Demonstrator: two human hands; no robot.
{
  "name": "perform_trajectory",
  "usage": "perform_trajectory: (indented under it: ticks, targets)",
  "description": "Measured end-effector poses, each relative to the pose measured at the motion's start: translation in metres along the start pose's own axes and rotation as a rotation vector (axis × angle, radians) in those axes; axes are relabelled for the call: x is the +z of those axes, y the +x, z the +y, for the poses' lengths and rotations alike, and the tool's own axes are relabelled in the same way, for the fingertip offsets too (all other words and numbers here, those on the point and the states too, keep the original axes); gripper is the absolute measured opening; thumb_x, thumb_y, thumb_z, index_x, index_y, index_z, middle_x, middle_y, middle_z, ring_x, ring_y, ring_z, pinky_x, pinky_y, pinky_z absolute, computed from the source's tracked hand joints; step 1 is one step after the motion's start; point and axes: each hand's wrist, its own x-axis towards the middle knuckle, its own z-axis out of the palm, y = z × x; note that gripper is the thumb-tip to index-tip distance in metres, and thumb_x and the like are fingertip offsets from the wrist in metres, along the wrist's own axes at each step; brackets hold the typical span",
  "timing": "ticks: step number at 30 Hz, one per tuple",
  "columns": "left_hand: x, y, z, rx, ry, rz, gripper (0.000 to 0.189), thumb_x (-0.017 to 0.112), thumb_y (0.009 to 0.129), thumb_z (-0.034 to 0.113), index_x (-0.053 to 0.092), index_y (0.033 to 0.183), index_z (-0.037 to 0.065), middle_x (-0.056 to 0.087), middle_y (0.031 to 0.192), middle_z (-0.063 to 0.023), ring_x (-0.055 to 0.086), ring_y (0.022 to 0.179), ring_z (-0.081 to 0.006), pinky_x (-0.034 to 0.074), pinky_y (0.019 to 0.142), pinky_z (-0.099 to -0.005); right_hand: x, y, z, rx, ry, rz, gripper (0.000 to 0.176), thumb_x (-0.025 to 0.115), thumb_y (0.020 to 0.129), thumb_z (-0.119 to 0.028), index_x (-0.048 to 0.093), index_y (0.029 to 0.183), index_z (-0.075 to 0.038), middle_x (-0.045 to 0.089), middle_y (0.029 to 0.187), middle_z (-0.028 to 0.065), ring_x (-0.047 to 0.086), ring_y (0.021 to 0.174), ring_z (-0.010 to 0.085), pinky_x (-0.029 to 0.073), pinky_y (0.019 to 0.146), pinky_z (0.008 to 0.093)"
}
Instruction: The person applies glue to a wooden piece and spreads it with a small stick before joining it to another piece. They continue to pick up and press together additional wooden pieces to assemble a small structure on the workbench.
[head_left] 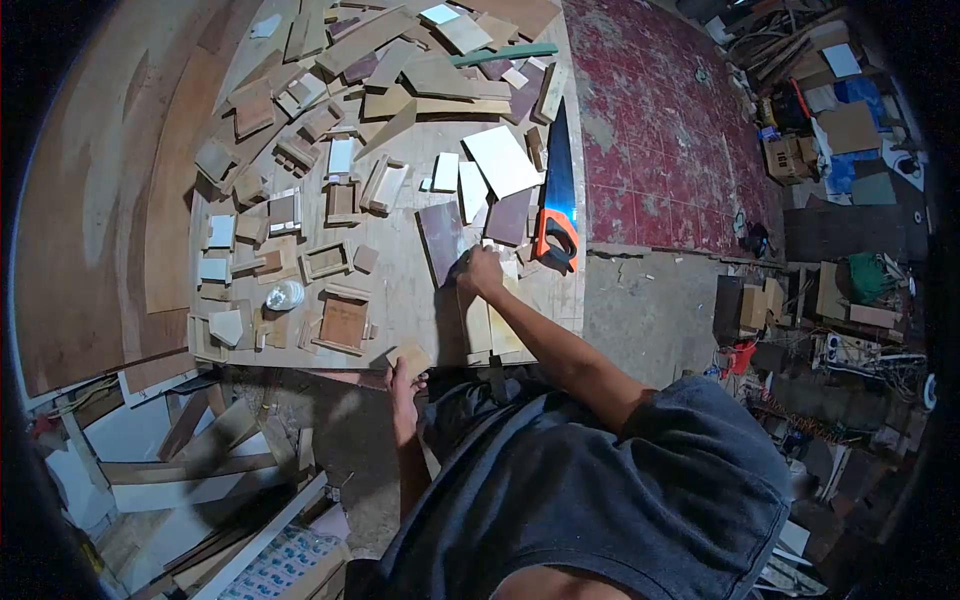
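My left hand (pixel 403 385) is at the table's front edge, its fingers closed on a small flat wood piece (pixel 410 356). Farther in on the tabletop, my right hand (pixel 482 272) has its fingers bent and pressed together beside a dark brown board (pixel 440 240). What those fingers hold, if anything, is hidden. Just beyond them lie a second brown board (pixel 509 218) and a narrow white piece (pixel 473 190). To the right of this hand rests a handsaw (pixel 558 235) with an orange and black handle. Pale wood strips (pixel 506 330) lie under my right forearm.
Several small wooden box frames (pixel 345 318) and offcuts cover the table's left side. Among them stands a clear jar (pixel 285 295). Longer scraps and a green strip (pixel 505 54) lie at the back. Boards (pixel 195 470) lean below left; cartons (pixel 790 158) stand on the right.
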Motion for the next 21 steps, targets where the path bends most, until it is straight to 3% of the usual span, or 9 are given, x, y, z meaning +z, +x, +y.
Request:
perform_trajectory:
  ticks: [2,4,6,8,10,14,18,19,21]
  targets:
    - [0.003,0.004,0.002,0.004,0.001,0.033,0.038,0.060,0.093,0.041,0.057,0.109,0.007,0.066,0.091,-0.0074,0.063,0.065,-0.0149,0.048,0.058,-0.0270,0.001,0.003,-0.010,-0.094,-0.061,-0.237,0.045,0.076,0.065,-0.033,0.064,0.090,0.002,0.062,0.088,0.0277,0.062,0.086,0.0435,0.052,0.079,0.0479]
    - [0.003,0.013,0.003,-0.028,0.028,0.024,0.038,0.060,0.093,0.041,0.057,0.110,0.007,0.067,0.091,-0.0073,0.063,0.065,-0.0149,0.048,0.058,-0.0270,-0.008,0.003,-0.036,-0.071,-0.053,-0.287,0.044,0.074,0.065,-0.035,0.066,0.089,0.001,0.065,0.092,0.0269,0.065,0.087,0.0413,0.053,0.080,0.0478]
    - [0.001,0.023,0.000,-0.056,0.053,0.018,0.038,0.060,0.093,0.041,0.057,0.110,0.006,0.067,0.090,-0.0073,0.063,0.065,-0.0149,0.048,0.058,-0.0271,-0.007,0.008,-0.058,0.129,0.039,-0.394,0.046,0.072,0.067,-0.037,0.067,0.092,0.002,0.067,0.098,0.0254,0.067,0.090,0.0391,0.053,0.082,0.0472]
    - [-0.004,0.030,-0.006,-0.064,0.056,-0.012,0.038,0.059,0.093,0.040,0.057,0.109,0.006,0.067,0.089,-0.0074,0.064,0.064,-0.0158,0.049,0.058,-0.0271,-0.001,0.032,-0.064,0.180,0.080,-0.468,0.049,0.071,0.068,-0.039,0.067,0.098,0.000,0.068,0.102,0.0218,0.067,0.095,0.0380,0.054,0.082,0.0469]
    - [0.000,0.027,0.004,-0.060,0.073,-0.042,0.038,0.059,0.094,0.039,0.057,0.112,0.006,0.067,0.091,-0.0076,0.065,0.067,-0.0158,0.049,0.059,-0.0275,0.003,0.063,-0.061,0.187,0.062,-0.311,0.046,0.070,0.072,-0.039,0.069,0.102,-0.004,0.069,0.097,0.0215,0.066,0.098,0.0365,0.053,0.083,0.0459]
    - [0.007,0.023,0.008,0.013,0.037,-0.073,0.041,0.057,0.095,0.037,0.055,0.121,0.005,0.066,0.100,-0.0085,0.065,0.080,-0.0155,0.050,0.063,-0.0287,0.003,0.143,-0.034,-0.156,0.095,0.061,0.036,0.066,0.072,-0.018,0.066,0.107,-0.008,0.067,0.103,0.0199,0.065,0.093,0.0391,0.052,0.082,0.0470]
    - [-0.001,0.026,0.002,0.059,0.156,-0.071,0.044,0.056,0.096,0.036,0.053,0.127,0.005,0.064,0.107,-0.0087,0.064,0.085,-0.0150,0.050,0.065,-0.0293,-0.015,0.201,-0.028,-0.601,-0.241,-0.150,0.068,0.066,0.065,-0.007,0.050,0.131,-0.011,0.051,0.134,0.0168,0.056,0.112,0.0390,0.051,0.090,0.0450]
    - [-0.001,0.023,0.005,0.019,0.175,-0.049,0.043,0.056,0.096,0.035,0.054,0.127,0.005,0.064,0.107,-0.0085,0.064,0.085,-0.0153,0.051,0.066,-0.0295,-0.028,0.203,-0.036,-0.614,-0.272,-0.277,0.075,0.065,0.067,-0.004,0.043,0.138,-0.013,0.044,0.140,0.0143,0.053,0.116,0.0403,0.051,0.093,0.0441]
    - [-0.003,0.022,0.004,-0.047,0.147,-0.031,0.041,0.056,0.096,0.035,0.056,0.123,0.004,0.063,0.107,-0.0076,0.063,0.085,-0.0151,0.052,0.069,-0.0304,-0.018,0.214,-0.033,-0.627,-0.403,-0.406,0.070,0.068,0.071,-0.009,0.045,0.137,-0.019,0.044,0.139,0.0093,0.052,0.117,0.0375,0.052,0.090,0.0456]
